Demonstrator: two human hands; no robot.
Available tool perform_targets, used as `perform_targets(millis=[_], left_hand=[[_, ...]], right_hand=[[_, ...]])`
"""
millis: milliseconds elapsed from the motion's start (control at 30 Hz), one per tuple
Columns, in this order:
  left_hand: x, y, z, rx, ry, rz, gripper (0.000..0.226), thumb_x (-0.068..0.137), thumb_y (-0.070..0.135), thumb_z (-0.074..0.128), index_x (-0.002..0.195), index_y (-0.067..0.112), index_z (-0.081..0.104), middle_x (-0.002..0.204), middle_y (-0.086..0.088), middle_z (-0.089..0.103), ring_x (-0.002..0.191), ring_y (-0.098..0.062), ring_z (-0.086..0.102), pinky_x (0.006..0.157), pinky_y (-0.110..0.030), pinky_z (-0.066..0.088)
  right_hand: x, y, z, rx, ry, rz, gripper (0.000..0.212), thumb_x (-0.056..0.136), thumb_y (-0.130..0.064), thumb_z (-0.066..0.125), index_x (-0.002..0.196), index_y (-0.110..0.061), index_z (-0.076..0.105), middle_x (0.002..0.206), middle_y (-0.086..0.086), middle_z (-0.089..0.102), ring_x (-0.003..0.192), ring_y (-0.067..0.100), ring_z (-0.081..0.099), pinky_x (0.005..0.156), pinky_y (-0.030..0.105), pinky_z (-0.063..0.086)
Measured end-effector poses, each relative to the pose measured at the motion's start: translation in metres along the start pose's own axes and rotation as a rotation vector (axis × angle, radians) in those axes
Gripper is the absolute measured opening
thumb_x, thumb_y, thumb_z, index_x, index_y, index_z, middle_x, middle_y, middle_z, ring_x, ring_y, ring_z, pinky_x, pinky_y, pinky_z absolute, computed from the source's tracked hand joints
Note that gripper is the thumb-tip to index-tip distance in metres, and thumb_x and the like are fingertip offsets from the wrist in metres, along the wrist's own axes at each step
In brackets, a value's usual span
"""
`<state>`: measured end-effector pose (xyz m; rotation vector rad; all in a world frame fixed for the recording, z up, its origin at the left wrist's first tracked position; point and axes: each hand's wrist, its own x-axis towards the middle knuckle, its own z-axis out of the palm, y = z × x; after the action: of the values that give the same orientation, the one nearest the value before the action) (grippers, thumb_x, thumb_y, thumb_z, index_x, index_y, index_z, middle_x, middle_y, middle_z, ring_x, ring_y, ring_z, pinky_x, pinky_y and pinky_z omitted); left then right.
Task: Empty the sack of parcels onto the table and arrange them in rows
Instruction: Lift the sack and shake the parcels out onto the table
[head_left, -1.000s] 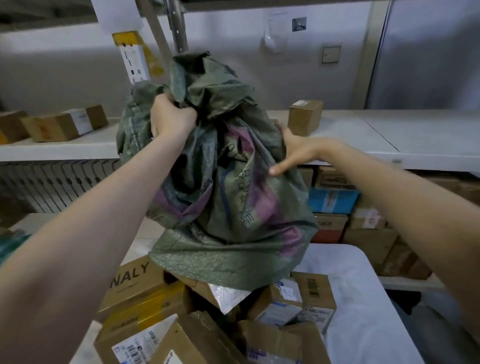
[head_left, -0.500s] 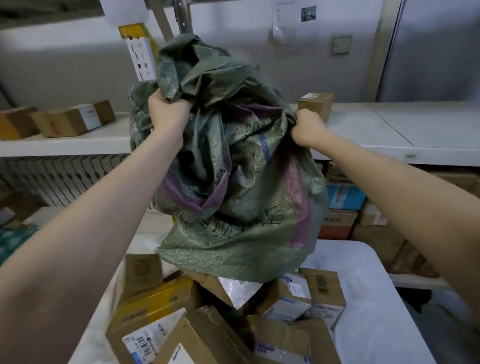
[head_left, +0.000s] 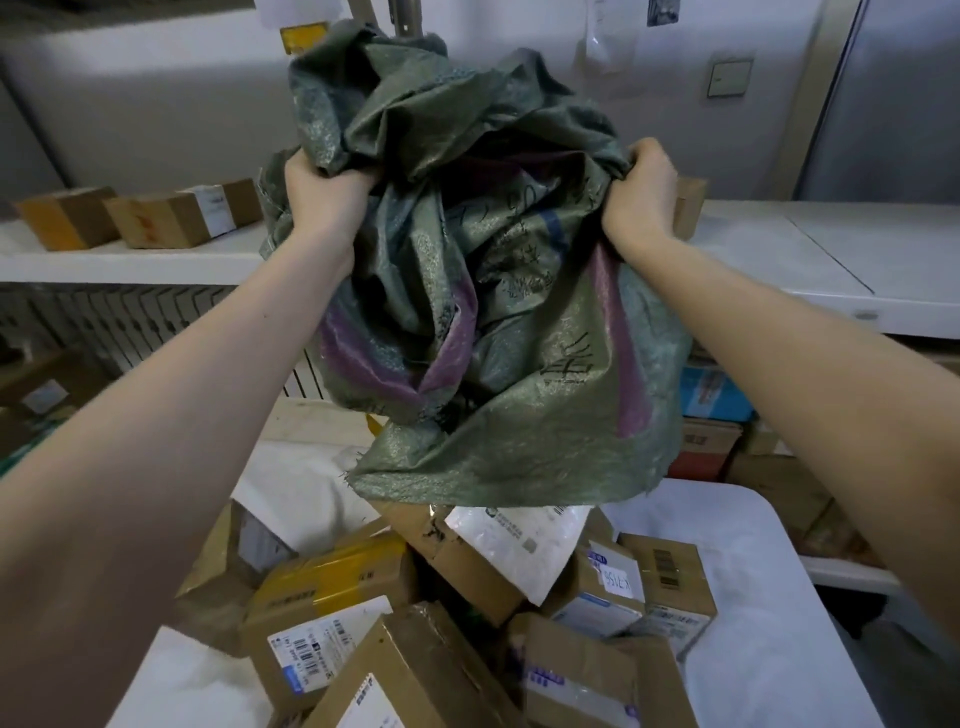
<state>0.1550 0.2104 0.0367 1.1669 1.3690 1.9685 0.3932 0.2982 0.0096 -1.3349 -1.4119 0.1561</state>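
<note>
A crumpled green woven sack (head_left: 498, 364) with purple stripes and black writing hangs upside down in front of me, its open mouth just above a heap of parcels (head_left: 415, 623). My left hand (head_left: 322, 195) grips a bunch of the sack's cloth at its upper left. My right hand (head_left: 644, 195) grips the cloth at its upper right. The parcels are cardboard boxes with labels and a white padded bag, piled loosely on the white table (head_left: 769, 649). The sack hides whatever is still inside it.
A white shelf (head_left: 779, 260) runs behind the sack, with brown boxes (head_left: 171, 215) on its left part. More cartons (head_left: 711, 400) are stacked under the shelf on the right. A white bag (head_left: 306, 493) lies on the table's far left.
My right hand went from resting flat on the sack's side to gripping its cloth. Both hands have raised the sack higher and spread it wider above the pile.
</note>
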Motion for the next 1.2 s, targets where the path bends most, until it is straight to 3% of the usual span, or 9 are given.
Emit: perform_targets(millis=[167, 467, 600, 700, 800, 933, 1067, 1133, 1200], left_hand=[[0.001, -0.004, -0.006, -0.017, 0.066, 0.012, 0.032, 0.085, 0.008, 0.069, 0.092, 0.023, 0.042, 0.087, 0.012, 0.051, 0.092, -0.011, 0.055, 0.091, -0.028, 0.05], [0.011, 0.024, 0.001, -0.01, 0.087, 0.175, 0.029, 0.092, 0.01, 0.057, 0.106, 0.025, 0.037, 0.098, 0.013, 0.05, 0.092, 0.001, 0.052, 0.086, -0.014, 0.048], [-0.003, 0.002, 0.01, 0.01, 0.057, 0.161, 0.029, 0.087, 0.013, 0.065, 0.103, 0.024, 0.043, 0.099, 0.01, 0.055, 0.102, -0.008, 0.056, 0.088, -0.015, 0.047], [-0.008, -0.023, 0.01, 0.028, 0.019, 0.099, 0.026, 0.083, 0.012, 0.07, 0.095, 0.026, 0.052, 0.092, 0.013, 0.059, 0.098, -0.01, 0.059, 0.088, -0.022, 0.051], [-0.005, -0.018, 0.013, 0.021, 0.023, 0.047, 0.029, 0.086, 0.013, 0.068, 0.09, 0.03, 0.045, 0.089, 0.014, 0.054, 0.094, -0.009, 0.057, 0.088, -0.024, 0.05], [0.006, 0.007, 0.018, -0.03, 0.037, 0.061, 0.028, 0.089, 0.014, 0.063, 0.087, 0.031, 0.041, 0.09, 0.012, 0.053, 0.094, -0.01, 0.057, 0.092, -0.029, 0.051], [0.019, 0.027, 0.017, -0.053, -0.009, 0.089, 0.028, 0.091, 0.02, 0.061, 0.106, 0.029, 0.038, 0.104, 0.008, 0.054, 0.101, -0.011, 0.058, 0.095, -0.035, 0.053], [0.017, 0.031, 0.019, -0.061, -0.02, 0.13, 0.036, 0.092, 0.018, 0.059, 0.116, 0.028, 0.033, 0.111, 0.005, 0.053, 0.106, -0.012, 0.056, 0.098, -0.036, 0.051], [0.012, 0.032, 0.021, -0.07, -0.014, 0.184, 0.039, 0.092, 0.018, 0.058, 0.12, 0.026, 0.031, 0.113, 0.005, 0.051, 0.108, -0.011, 0.054, 0.1, -0.036, 0.05]], right_hand=[[-0.004, -0.016, 0.003, 0.019, -0.02, -0.024, 0.017, 0.091, -0.002, 0.039, 0.101, -0.01, 0.05, 0.096, 0.001, 0.048, 0.087, 0.019, 0.042, 0.067, 0.027, 0.029], [0.011, -0.031, -0.001, 0.241, 0.082, -0.074, 0.012, 0.09, 0.001, 0.04, 0.091, -0.011, 0.04, 0.078, -0.01, 0.042, 0.082, 0.013, 0.043, 0.057, 0.018, 0.029], [0.01, -0.002, 0.001, 0.171, -0.091, -0.008, 0.007, 0.09, -0.008, 0.046, 0.094, -0.01, 0.051, 0.088, 0.001, 0.058, 0.088, 0.015, 0.052, 0.071, 0.025, 0.042], [0.001, 0.025, -0.004, 0.014, -0.258, -0.025, 0.028, 0.084, -0.003, 0.047, 0.11, -0.003, 0.057, 0.107, 0.014, 0.062, 0.101, 0.021, 0.056, 0.08, 0.028, 0.042], [0.004, 0.028, -0.01, -0.031, -0.497, -0.015, 0.049, 0.08, -0.008, 0.059, 0.128, -0.008, 0.047, 0.119, 0.01, 0.056, 0.111, 0.024, 0.054, 0.089, 0.029, 0.043], [0.016, 0.011, -0.023, -0.073, -0.801, -0.061, 0.107, 0.046, -0.041, 0.092, 0.137, -0.016, 0.041, 0.133, 0.0, 0.054, 0.123, 0.019, 0.051, 0.105, 0.038, 0.042], [0.022, 0.004, -0.024, -0.214, -0.452, -0.143, 0.02, 0.08, -0.025, 0.071, 0.086, -0.011, 0.058, 0.096, 0.009, 0.062, 0.101, 0.026, 0.06, 0.08, 0.032, 0.046], [0.024, 0.003, -0.018, -0.062, -0.342, -0.127, 0.009, 0.085, -0.02, 0.06, 0.077, -0.017, 0.057, 0.095, 0.009, 0.063, 0.101, 0.02, 0.058, 0.081, 0.03, 0.044], [0.026, -0.001, -0.014, 0.087, -0.307, -0.122, 0.015, 0.086, -0.018, 0.058, 0.098, -0.014, 0.066, 0.105, 0.007, 0.066, 0.103, 0.014, 0.058, 0.09, 0.03, 0.047]])
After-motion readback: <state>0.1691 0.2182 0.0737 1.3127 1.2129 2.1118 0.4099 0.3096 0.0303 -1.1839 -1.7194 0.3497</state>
